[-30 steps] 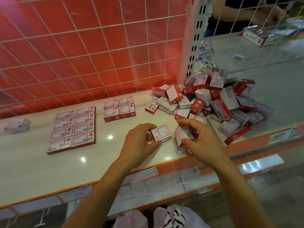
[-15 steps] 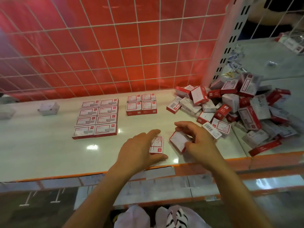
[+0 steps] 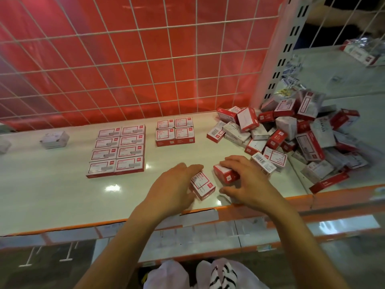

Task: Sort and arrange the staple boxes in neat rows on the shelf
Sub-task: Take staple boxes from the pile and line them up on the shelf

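Left hand [image 3: 175,188] has lowered its white-faced box [image 3: 203,185] onto the shelf [image 3: 52,195], still pinching it; right hand [image 3: 248,184] grips a red box [image 3: 226,174], both likely bound for the rows [image 3: 116,151] at ten o'clock.

On shelf [image 3: 52,195]: block of eight [image 3: 117,152] at ten o'clock, block of four [image 3: 175,131] at twelve, pile [image 3: 291,138] at two. At nine, lone box [image 3: 54,139].

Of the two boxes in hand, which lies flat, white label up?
The left-hand box, held by the left hand: flat on the shelf, label up. The right-hand box, gripped by the right hand, is tilted, red side showing.
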Available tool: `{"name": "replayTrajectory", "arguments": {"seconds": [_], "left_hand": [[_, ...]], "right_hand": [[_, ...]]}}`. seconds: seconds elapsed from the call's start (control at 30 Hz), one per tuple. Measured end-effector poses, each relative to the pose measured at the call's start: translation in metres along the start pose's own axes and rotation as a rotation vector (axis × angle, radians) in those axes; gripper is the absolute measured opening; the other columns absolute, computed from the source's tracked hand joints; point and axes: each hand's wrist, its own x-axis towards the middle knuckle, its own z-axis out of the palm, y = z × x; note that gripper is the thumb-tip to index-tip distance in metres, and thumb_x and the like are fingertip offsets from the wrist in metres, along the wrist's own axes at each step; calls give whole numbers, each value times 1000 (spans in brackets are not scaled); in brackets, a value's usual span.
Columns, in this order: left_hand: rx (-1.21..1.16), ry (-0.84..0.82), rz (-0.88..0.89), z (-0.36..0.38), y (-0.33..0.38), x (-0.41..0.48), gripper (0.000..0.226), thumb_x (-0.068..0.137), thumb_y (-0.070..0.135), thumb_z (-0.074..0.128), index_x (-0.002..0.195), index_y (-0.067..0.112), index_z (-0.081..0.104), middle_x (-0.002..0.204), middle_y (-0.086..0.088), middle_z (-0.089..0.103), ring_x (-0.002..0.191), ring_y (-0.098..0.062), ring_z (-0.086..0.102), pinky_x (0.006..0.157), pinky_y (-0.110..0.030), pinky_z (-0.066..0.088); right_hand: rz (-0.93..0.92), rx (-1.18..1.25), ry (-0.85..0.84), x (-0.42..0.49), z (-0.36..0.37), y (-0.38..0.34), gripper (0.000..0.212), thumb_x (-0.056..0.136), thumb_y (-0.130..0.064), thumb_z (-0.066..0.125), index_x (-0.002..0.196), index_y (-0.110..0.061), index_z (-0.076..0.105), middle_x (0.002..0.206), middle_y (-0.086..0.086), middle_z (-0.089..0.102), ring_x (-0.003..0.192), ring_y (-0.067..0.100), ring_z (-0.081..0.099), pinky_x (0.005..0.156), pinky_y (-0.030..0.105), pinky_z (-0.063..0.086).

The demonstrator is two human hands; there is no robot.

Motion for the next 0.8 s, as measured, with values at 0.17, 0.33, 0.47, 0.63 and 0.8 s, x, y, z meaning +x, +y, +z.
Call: {"name": "replayTrajectory", "arguments": {"seconds": [0.17, 0.33, 0.47, 0.63, 0.8], "left_hand": [[52, 19, 136, 1, 4, 11, 62, 90, 30, 64, 144, 41, 34, 153, 9, 26, 138, -16, 25, 107, -34, 37], [35, 7, 165, 1, 4, 16, 58, 89, 28, 64, 140, 41, 38, 157, 12, 21, 141, -17, 29, 109, -38, 35], [4, -40, 176, 0, 5, 17, 66, 89, 28, 64, 144, 40, 29, 143, 8, 43, 131, -14, 42, 103, -35, 45], [49, -66, 150, 3, 0, 14, 57, 87, 43, 64, 137, 43, 39, 130, 7, 50, 121, -15, 50, 86, -22, 47], [27, 1, 98, 4, -6, 12, 51, 80, 50, 68, 127, 40, 49, 129, 10, 50, 120, -14, 49, 81, -18, 46]], "right_hand": [[12, -31, 152, 4, 10, 3, 50, 86, -32, 66, 133, -23, 50, 134, -6, 42, 120, 9, 40, 97, 19, 31], [82, 264, 291, 8, 11, 9, 31, 89, -35, 59, 119, -23, 59, 112, -5, 60, 100, 11, 59, 90, 35, 51], [158, 511, 334, 7, 8, 9, 15, 94, -36, 49, 105, -28, 56, 96, -9, 62, 93, 12, 63, 70, 35, 60], [176, 607, 322, 5, 7, 7, 25, 100, -31, 39, 115, -29, 59, 88, 0, 67, 70, 16, 69, 52, 27, 56], [235, 782, 210, 4, 7, 6, 25, 100, -24, 42, 108, -9, 60, 75, 13, 70, 60, 23, 65, 53, 30, 54]]}}
